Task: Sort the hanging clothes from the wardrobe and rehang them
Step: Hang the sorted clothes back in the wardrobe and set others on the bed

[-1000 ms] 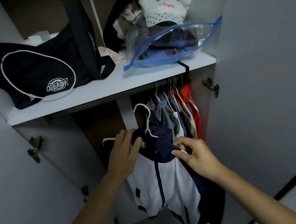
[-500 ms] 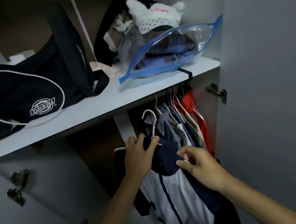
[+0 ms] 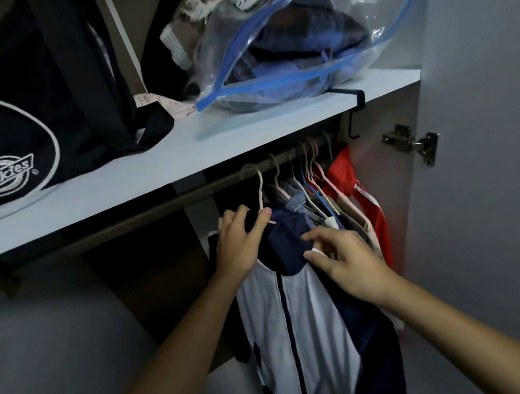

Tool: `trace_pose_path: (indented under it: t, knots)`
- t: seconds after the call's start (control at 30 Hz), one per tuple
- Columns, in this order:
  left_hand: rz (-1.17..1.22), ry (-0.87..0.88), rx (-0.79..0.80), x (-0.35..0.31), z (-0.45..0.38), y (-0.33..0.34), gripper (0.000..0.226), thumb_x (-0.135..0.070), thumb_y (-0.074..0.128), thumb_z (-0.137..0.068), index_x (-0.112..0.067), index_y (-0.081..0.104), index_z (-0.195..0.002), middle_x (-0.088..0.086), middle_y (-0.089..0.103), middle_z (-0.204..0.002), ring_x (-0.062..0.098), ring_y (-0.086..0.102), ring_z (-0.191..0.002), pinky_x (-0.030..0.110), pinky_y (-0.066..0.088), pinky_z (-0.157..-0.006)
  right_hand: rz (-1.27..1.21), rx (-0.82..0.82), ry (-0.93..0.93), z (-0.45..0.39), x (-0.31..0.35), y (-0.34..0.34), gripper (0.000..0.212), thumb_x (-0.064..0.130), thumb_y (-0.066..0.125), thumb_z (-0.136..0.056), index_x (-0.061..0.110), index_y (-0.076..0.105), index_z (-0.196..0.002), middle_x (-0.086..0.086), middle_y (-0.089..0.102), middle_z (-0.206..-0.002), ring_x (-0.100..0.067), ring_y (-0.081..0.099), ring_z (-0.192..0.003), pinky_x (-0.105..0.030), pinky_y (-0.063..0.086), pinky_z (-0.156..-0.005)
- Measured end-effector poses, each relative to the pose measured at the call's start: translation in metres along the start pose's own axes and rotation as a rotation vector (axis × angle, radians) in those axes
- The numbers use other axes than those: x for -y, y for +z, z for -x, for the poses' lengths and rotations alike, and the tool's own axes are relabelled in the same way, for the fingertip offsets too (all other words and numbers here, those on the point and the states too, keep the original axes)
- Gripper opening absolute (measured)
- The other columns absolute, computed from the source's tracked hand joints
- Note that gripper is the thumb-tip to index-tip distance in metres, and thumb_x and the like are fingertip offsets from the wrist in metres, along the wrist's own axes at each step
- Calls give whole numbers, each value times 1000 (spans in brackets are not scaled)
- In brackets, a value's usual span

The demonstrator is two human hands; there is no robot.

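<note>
The left hand (image 3: 238, 244) is gripping the jacket (image 3: 297, 309) at its hanger (image 3: 261, 196), while the right hand (image 3: 345, 258) is pinching the navy collar. Since a second ago the hook has risen onto the rail (image 3: 165, 207), so rehanging is likely finishing. The jacket is hanging lengthwise straight down from the rail, front facing the person, left of the other clothes (image 3: 337, 205).

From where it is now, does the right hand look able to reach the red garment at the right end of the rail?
Probably yes: the right hand pinches the navy-and-white jacket, and the red garment hangs just beyond, nothing between.
</note>
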State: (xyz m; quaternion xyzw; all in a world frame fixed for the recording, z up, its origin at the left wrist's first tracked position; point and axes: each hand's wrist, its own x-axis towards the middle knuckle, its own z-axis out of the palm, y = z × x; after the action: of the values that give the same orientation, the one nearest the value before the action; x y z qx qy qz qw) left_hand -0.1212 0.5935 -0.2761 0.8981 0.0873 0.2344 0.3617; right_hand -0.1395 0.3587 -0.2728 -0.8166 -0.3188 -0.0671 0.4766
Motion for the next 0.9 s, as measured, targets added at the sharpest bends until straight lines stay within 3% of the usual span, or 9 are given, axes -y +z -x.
trace_pose_path:
  t: [0.13,0.2,0.37,0.47,0.53,0.8,0.9]
  knots:
    - [-17,15,-16,13,-36,10,64,-71,48,-98,-16,60,-128,11,55,-132,29,46,-131,35,36,-93,69,-78,-48,-24,-15,19,24,25,68,-100,19,69,-124,10,66,-80,-9,64,-77,-39,55,-74]
    - [-14,-21,-21,15,-49,15,71,-72,45,-98,-18,54,-142,12,51,-147,32,46,-138,41,40,-102,117,-103,-64,-38,-20,26,25,26,67,-101,19,69,-125,10,68,-84,-8,65,-80,-40,55,-76]
    - [-61,-125,28,23,-72,22,78,-75,35,-100,-22,40,-157,12,44,-158,35,45,-142,44,39,-106,309,-128,-127,-71,-33,41,25,24,66,-99,16,69,-122,7,69,-89,-17,66,-85,-38,51,-80]
    - [-100,-179,110,37,-86,29,88,-82,30,-96,-23,33,-161,11,37,-164,35,39,-147,49,37,-115,415,-135,-132,-79,-44,52,23,21,67,-99,16,68,-121,4,74,-104,-19,68,-96,-37,41,-92]
    - [-140,-182,156,45,-92,36,91,-85,28,-93,-25,34,-160,10,38,-163,35,41,-146,51,38,-114,462,-139,-113,-78,-53,58,22,22,65,-100,18,68,-121,5,74,-111,-18,67,-101,-35,34,-93]
    - [-150,-89,182,57,-101,54,84,-84,26,-95,-28,38,-156,9,45,-158,35,48,-140,44,44,-104,572,-207,-91,-75,-73,74,22,14,68,-93,18,67,-115,3,71,-104,-23,65,-102,-40,37,-85]
    - [-173,-96,180,61,-107,56,90,-87,23,-92,-28,34,-159,9,43,-160,36,47,-141,45,43,-105,662,-216,-105,-71,-78,83,35,12,69,-87,18,64,-121,1,60,-108,-25,57,-105,-41,39,-86]
